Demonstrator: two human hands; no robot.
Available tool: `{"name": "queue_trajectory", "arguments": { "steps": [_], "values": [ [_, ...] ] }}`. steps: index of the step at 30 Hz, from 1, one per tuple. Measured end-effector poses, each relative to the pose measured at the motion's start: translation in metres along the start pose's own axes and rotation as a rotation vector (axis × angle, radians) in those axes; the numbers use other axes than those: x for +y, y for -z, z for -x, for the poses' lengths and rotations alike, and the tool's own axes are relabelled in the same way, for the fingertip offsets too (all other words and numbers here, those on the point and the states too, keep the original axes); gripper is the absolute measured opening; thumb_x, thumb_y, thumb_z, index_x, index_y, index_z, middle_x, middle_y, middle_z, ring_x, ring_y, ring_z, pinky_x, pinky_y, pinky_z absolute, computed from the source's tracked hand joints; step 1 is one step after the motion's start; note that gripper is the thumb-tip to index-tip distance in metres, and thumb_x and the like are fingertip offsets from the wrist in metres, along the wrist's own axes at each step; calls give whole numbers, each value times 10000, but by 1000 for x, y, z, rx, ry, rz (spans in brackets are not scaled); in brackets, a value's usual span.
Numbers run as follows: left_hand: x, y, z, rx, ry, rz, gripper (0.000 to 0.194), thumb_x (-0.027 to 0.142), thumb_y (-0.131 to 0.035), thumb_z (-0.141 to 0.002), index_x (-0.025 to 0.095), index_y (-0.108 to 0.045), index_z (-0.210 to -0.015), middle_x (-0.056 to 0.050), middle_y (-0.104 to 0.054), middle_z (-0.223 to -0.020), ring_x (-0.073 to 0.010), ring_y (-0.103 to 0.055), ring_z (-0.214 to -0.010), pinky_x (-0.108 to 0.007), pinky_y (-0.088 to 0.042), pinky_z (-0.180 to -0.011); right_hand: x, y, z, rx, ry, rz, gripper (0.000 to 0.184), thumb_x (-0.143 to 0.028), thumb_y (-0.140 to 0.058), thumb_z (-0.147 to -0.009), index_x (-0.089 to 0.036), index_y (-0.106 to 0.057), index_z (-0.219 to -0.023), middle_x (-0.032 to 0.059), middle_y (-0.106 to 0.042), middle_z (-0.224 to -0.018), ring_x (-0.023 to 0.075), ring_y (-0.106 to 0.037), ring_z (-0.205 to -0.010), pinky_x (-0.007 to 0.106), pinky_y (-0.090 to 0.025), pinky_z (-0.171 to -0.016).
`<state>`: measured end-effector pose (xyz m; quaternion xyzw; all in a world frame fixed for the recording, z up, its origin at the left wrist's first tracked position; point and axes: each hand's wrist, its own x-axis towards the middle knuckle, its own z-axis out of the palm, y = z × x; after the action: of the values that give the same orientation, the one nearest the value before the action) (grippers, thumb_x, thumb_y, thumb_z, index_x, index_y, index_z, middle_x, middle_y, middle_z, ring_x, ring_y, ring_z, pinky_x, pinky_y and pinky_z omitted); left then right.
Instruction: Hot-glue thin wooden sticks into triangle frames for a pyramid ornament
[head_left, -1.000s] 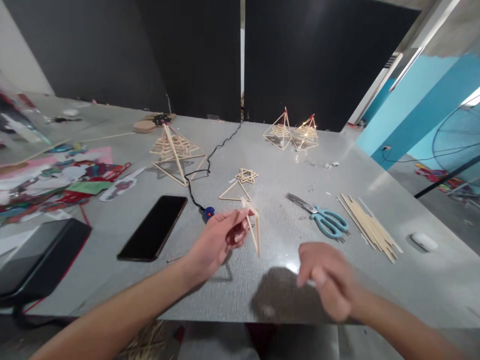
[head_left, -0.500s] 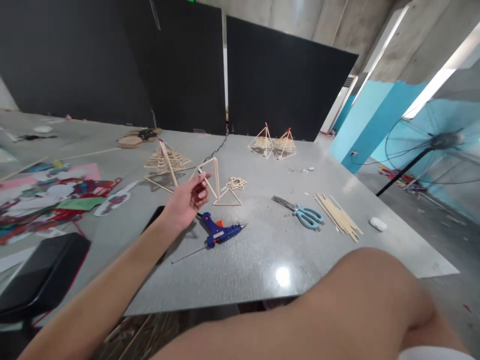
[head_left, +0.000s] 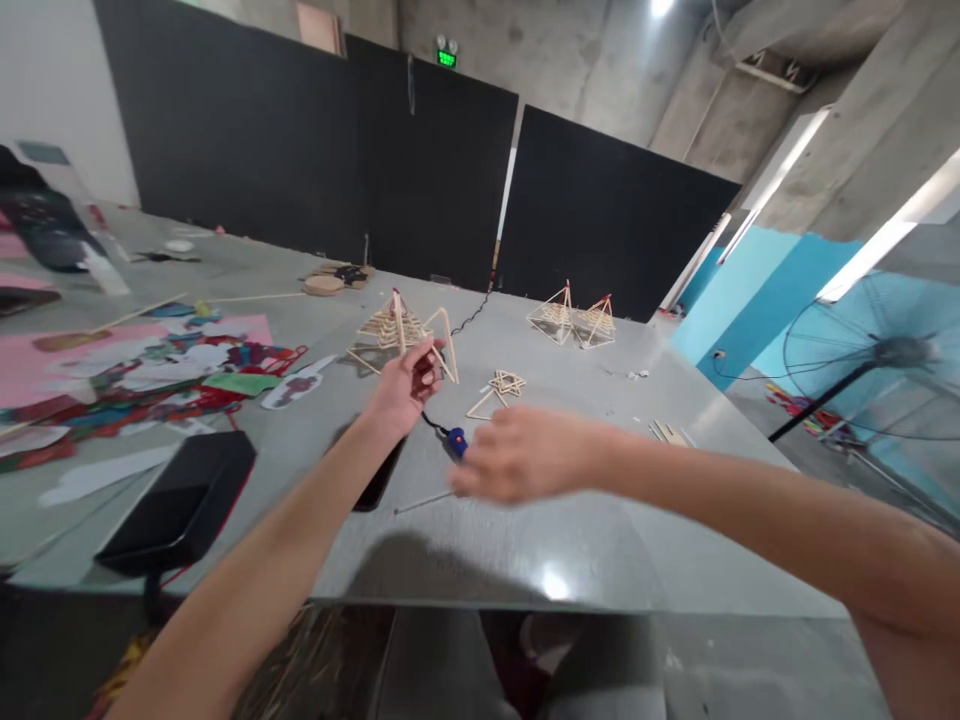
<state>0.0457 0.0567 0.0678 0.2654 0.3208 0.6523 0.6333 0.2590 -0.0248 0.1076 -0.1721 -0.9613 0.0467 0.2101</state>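
"Lying nearest on the tabletop (head_left: 600,560), what is there?"

"A black case (head_left: 180,505) at the left, close to the near edge. Right of it, a dark phone (head_left: 379,480) is partly hidden by the left forearm (head_left: 277,545)."

"And the hands?"

"The right hand (head_left: 506,455) is blurred, in front of a blue glue gun (head_left: 456,440) and covering most of it. I cannot tell whether its fingers grip the gun or are apart from it. A little farther off, the left hand (head_left: 412,382) has a small stick frame (head_left: 452,358) pinched between thumb and fingers, apparently raised off the tabletop."

"How would that frame handle?"

"Very light, I judge, and stiff along each stick, but fragile at the corners where the sticks meet. Bare wood should not be slippery. I would hold it gently midway along one stick; squeezing the sides together could crack a joint."

"What lies beyond?"

"Past the right hand, a stick triangle (head_left: 476,405) lies flat, partly covered, with a stick star (head_left: 508,382) just beside it. Loose sticks (head_left: 667,433) show behind the right forearm (head_left: 735,495). A stick pyramid (head_left: 390,325) stands behind the left hand. Farther back, two more pyramids (head_left: 555,318) stand side by side, red at their tips, before black panels (head_left: 615,210)."
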Motion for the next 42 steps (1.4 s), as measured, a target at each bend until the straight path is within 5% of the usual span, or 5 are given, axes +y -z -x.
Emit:
{"name": "queue_trajectory", "arguments": {
  "steps": [12, 18, 23, 32, 42],
  "values": [
    [1, -2, 9, -117, 8, 29, 328, 312, -992, -795, 115, -759, -916, 88, -507, -657, -18, -384, -456, -153, -298, -410, 86, -60, -60, -676, 638, 475, 320, -47, -468, -1134, -177, -743, -1236, 118, -792, -1295, 224, -678, -1204, 375, -505, -998],
    [9, 0, 7, -107, 5, 44, 337, 308, -994, -815, 141, -703, -851, 93, -498, -644, -16, -369, -441, -145, -285, -390, 105, -75, -70, -771, 618, 578, 251, 1, -652, -996, -213, -770, -1051, 48, -803, -974, 223, -698, -1044, 346, -449, -991],
    [16, 5, 3, -105, -12, 88, 311, 293, -978, -824, 144, -711, -877, 98, -504, -632, -23, -393, -423, -146, -303, -368, 132, -28, -59, -757, 395, 611, 223, -43, -693, -929, -231, -764, -1025, 23, -796, -895, 238, -671, -879, 393, -392, -1056],
    [28, 17, -7, -86, -106, 114, 327, 302, -960, -791, 168, -669, -857, 114, -492, -632, -17, -393, -421, -133, -305, -371, 169, 103, -6, -236, -545, 478, 200, -202, -641, -921, -165, -741, -1091, 136, -741, -872, 300, -646, -807, 443, -433, -851],
    [-15, 5, 7, -200, 15, -219, 529, 547, -1035, -608, 145, -777, -834, 59, -560, -645, -49, -456, -508, -147, -321, -427, 118, 84, 78, 664, -970, -347, 655, -922, -503, -959, -270, -493, -889, -39, -543, -675, 132, -475, -535, 327, -523, -634]
  ]
}}
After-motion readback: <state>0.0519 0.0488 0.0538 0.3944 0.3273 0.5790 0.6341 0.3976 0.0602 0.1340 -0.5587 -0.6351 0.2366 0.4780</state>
